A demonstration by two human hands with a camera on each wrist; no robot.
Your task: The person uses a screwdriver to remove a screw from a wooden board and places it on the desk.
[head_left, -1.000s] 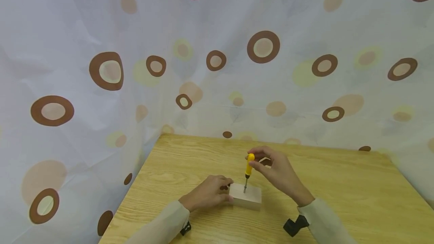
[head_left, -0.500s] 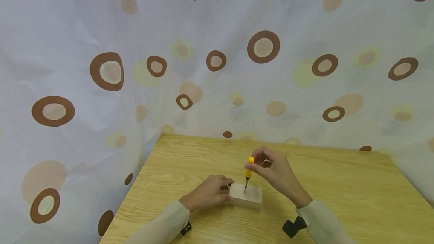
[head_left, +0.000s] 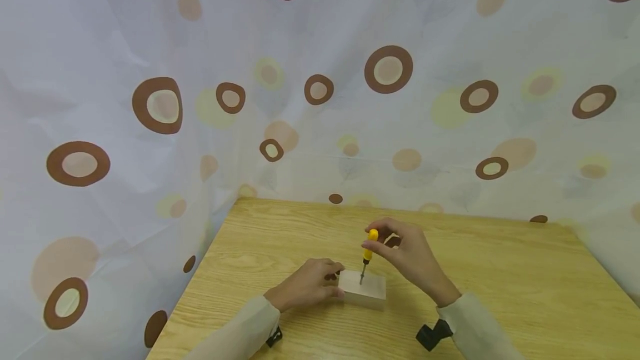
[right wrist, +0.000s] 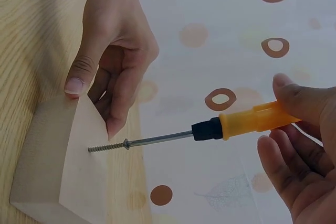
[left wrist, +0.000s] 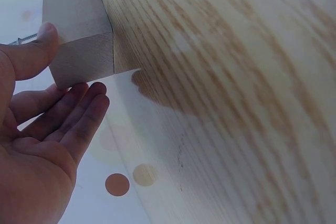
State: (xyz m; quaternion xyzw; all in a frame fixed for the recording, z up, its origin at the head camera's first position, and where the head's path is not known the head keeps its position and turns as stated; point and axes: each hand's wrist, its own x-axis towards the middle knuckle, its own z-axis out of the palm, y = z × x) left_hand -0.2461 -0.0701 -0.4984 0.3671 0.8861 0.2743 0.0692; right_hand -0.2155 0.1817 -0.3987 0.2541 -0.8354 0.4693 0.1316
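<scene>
A pale wooden block [head_left: 367, 294] lies on the table, its left end held between the thumb and fingers of my left hand [head_left: 306, 286]. In the left wrist view the thumb sits on one side of the block [left wrist: 81, 35] and a fingertip touches the opposite side. A threaded screw [right wrist: 107, 147] stands in the block's top face, much of its thread exposed. The tip of a yellow-handled screwdriver [right wrist: 247, 123] meets the screw head. My right hand [head_left: 407, 251] holds the upper handle with thumb and fingers; the screwdriver leans slightly right in the head view.
The wood-grain table [head_left: 500, 282] extends around the block. A white curtain [head_left: 320, 32] with brown and yellow spots hangs behind and to the left. Black wrist mounts [head_left: 434, 335] show below both sleeves.
My right thumb and fingers have shifted around the screwdriver handle, and its top has moved slightly right and down. The left hand and block have stayed in place.
</scene>
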